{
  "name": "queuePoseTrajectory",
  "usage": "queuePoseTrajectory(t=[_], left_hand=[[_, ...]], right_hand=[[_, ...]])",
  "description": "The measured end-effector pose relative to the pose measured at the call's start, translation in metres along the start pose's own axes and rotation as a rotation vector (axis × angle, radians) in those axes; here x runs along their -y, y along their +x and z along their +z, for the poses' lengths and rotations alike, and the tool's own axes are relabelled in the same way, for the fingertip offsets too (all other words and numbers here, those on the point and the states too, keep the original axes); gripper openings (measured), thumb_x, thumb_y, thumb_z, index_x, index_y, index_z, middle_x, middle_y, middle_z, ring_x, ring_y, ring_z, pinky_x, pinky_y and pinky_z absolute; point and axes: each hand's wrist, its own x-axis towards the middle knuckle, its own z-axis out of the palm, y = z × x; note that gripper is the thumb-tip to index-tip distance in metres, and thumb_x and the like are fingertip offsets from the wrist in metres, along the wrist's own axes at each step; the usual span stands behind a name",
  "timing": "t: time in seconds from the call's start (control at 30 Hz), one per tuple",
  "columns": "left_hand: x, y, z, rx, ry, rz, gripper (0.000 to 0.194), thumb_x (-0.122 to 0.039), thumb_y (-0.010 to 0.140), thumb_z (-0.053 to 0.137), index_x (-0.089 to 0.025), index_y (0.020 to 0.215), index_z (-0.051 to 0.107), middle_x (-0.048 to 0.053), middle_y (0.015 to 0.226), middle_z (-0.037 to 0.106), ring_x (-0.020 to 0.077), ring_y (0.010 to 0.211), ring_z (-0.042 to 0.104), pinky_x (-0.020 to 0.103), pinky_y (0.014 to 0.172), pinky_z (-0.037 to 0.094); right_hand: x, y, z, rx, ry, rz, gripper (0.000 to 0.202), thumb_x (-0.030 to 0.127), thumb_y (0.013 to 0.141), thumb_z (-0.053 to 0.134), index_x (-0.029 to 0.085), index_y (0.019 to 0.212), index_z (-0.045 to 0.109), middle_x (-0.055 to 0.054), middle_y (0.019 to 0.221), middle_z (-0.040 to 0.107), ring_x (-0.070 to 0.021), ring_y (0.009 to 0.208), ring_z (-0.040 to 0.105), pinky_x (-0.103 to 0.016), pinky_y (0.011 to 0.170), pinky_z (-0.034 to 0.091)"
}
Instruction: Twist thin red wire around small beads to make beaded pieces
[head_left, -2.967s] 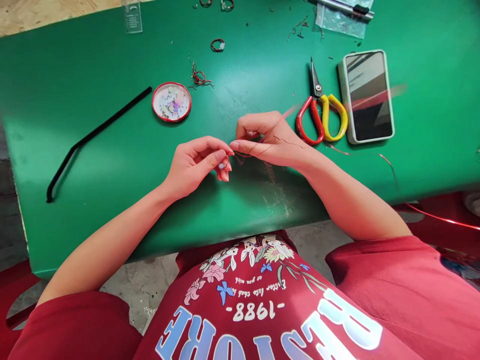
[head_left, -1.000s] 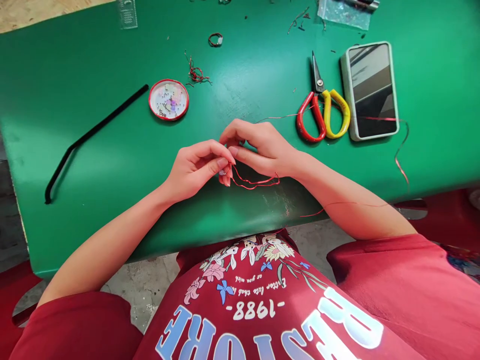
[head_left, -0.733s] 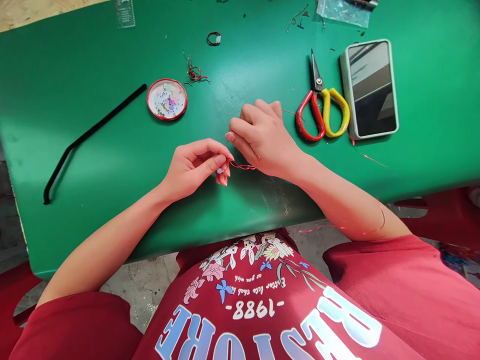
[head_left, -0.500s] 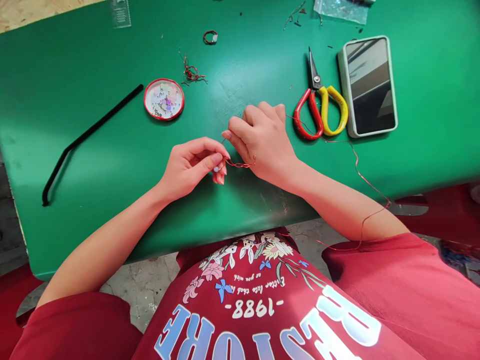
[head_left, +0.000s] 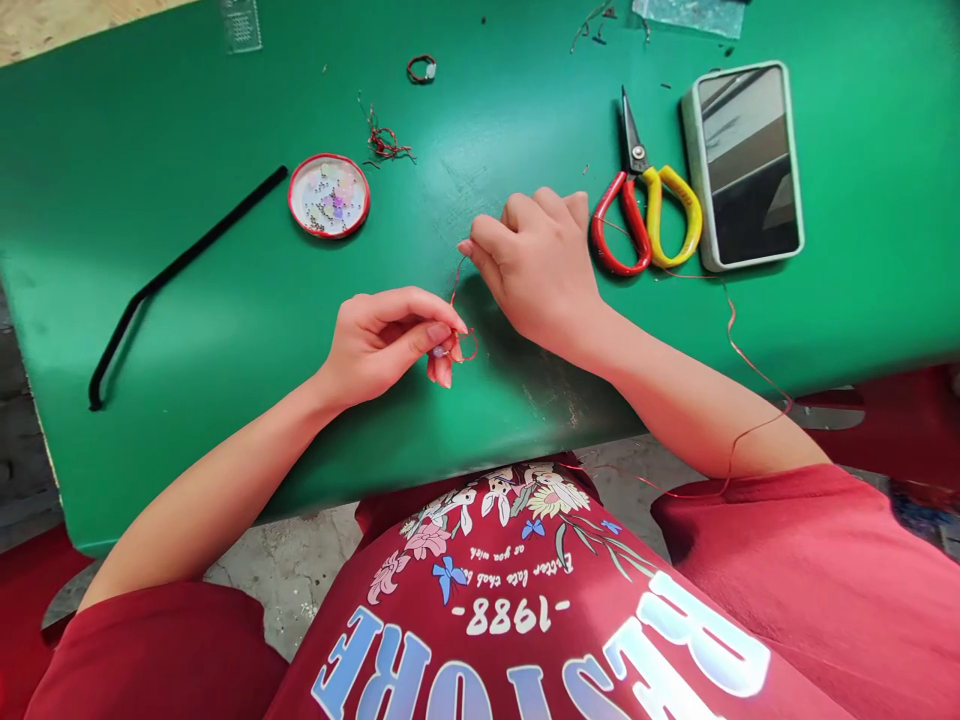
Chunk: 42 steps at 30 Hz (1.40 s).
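Note:
My left hand (head_left: 394, 340) pinches a small loop of twisted red wire (head_left: 472, 347) between thumb and forefinger, with a pale bead (head_left: 439, 351) beside the fingertips. Up and to the right, my right hand (head_left: 534, 262) is closed, its thumb and forefinger pinching the thin wire that runs from the loop. A longer stretch of copper-red wire (head_left: 739, 345) trails past the scissors and over my right forearm toward the shirt.
On the green table (head_left: 225, 300) lie a red-rimmed lid of beads (head_left: 328, 196), wire scraps (head_left: 386, 143), a beaded ring (head_left: 421, 69), a black stick (head_left: 187, 240), scissors (head_left: 637, 153) with red and yellow handles, a phone (head_left: 750, 165) and a plastic bag (head_left: 694, 14).
My right hand has moved up and to the right, farther from my left, and more wire shows between them. The twisted wire at my left fingertips has turned and now looks like a rounder loop.

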Motion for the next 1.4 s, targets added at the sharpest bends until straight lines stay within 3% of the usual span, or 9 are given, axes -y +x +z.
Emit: queuePoseTrajectory(t=[0.17, 0.3, 0.4, 0.47, 0.6, 0.8, 1.0, 1.27, 1.4], left_hand=[[0.001, -0.001, 0.000, -0.046, 0.027, 0.004, 0.012, -0.020, 0.093, 0.067, -0.023, 0.094, 0.079, -0.002, 0.070, 0.074, 0.0080, 0.053, 0.071, 0.016, 0.047, 0.059], [0.000, 0.000, 0.002, -0.062, 0.045, 0.010, 0.010, -0.020, 0.092, 0.068, -0.021, 0.090, 0.078, -0.002, 0.067, 0.073, 0.0078, 0.052, 0.071, 0.015, 0.048, 0.058], [0.000, 0.001, 0.003, -0.091, 0.059, -0.004, 0.010, -0.023, 0.092, 0.068, -0.020, 0.088, 0.076, -0.002, 0.067, 0.072, 0.0077, 0.052, 0.070, 0.016, 0.047, 0.058], [0.001, 0.002, 0.003, -0.097, 0.055, -0.021, 0.009, -0.024, 0.092, 0.068, -0.020, 0.088, 0.076, -0.002, 0.068, 0.072, 0.0078, 0.052, 0.070, 0.016, 0.047, 0.059], [0.002, 0.003, 0.001, -0.088, 0.021, -0.038, 0.008, -0.025, 0.092, 0.069, -0.021, 0.088, 0.075, -0.003, 0.069, 0.073, 0.0078, 0.053, 0.071, 0.017, 0.049, 0.059], [0.002, 0.003, -0.003, -0.071, -0.089, -0.084, 0.007, -0.025, 0.093, 0.068, -0.023, 0.091, 0.075, -0.005, 0.070, 0.074, 0.0061, 0.052, 0.070, 0.015, 0.046, 0.057], [0.001, 0.002, -0.004, -0.044, -0.148, -0.148, 0.017, -0.037, 0.091, 0.071, -0.020, 0.087, 0.071, -0.005, 0.066, 0.073, 0.0070, 0.040, 0.064, 0.015, 0.036, 0.048], [0.002, 0.002, -0.002, -0.120, -0.130, -0.184, 0.017, -0.041, 0.085, 0.076, -0.024, 0.087, 0.073, -0.006, 0.066, 0.074, 0.0053, 0.032, 0.057, 0.013, 0.029, 0.040], [0.001, 0.002, -0.003, -0.157, -0.060, -0.225, 0.028, -0.049, 0.081, 0.077, -0.023, 0.086, 0.072, -0.005, 0.064, 0.073, 0.0045, 0.028, 0.052, 0.014, 0.026, 0.037]], right_hand=[[-0.001, 0.005, -0.001, 0.059, 0.056, 0.088, 0.031, 0.042, 0.102, 0.051, 0.019, 0.081, 0.057, -0.006, 0.087, 0.061, -0.0193, 0.088, 0.047, -0.035, 0.080, 0.031], [-0.001, 0.005, -0.004, 0.036, 0.033, 0.049, 0.029, 0.040, 0.103, 0.048, 0.019, 0.085, 0.058, -0.008, 0.093, 0.065, -0.0209, 0.092, 0.052, -0.039, 0.087, 0.036], [-0.003, 0.002, -0.008, 0.019, 0.066, -0.097, 0.022, 0.030, 0.103, 0.045, 0.020, 0.093, 0.061, -0.008, 0.102, 0.068, -0.0219, 0.099, 0.057, -0.043, 0.095, 0.037], [-0.002, 0.000, -0.011, 0.032, 0.209, -0.256, 0.022, 0.022, 0.103, 0.041, 0.020, 0.101, 0.062, -0.006, 0.106, 0.068, -0.0197, 0.102, 0.059, -0.041, 0.097, 0.040], [0.001, -0.007, -0.013, 0.114, 0.589, -0.441, 0.022, 0.018, 0.103, 0.037, 0.018, 0.112, 0.057, -0.001, 0.101, 0.065, -0.0124, 0.093, 0.062, -0.030, 0.083, 0.048], [0.001, -0.006, -0.009, 0.164, 0.912, -0.445, 0.019, 0.029, 0.106, 0.045, 0.016, 0.093, 0.052, 0.004, 0.079, 0.050, -0.0049, 0.071, 0.047, -0.021, 0.068, 0.040], [0.003, -0.005, -0.011, 0.286, 1.197, -0.391, 0.029, 0.038, 0.103, 0.055, 0.015, 0.086, 0.050, 0.005, 0.076, 0.045, -0.0036, 0.068, 0.041, -0.019, 0.063, 0.035], [0.007, -0.005, -0.009, 0.311, 1.243, -0.133, 0.047, 0.056, 0.088, 0.071, 0.019, 0.073, 0.045, 0.006, 0.069, 0.037, -0.0080, 0.065, 0.033, -0.024, 0.059, 0.030], [0.008, -0.003, -0.010, 0.328, 1.290, -0.095, 0.051, 0.055, 0.085, 0.073, 0.020, 0.068, 0.041, 0.007, 0.065, 0.032, -0.0074, 0.063, 0.028, -0.024, 0.057, 0.026]])
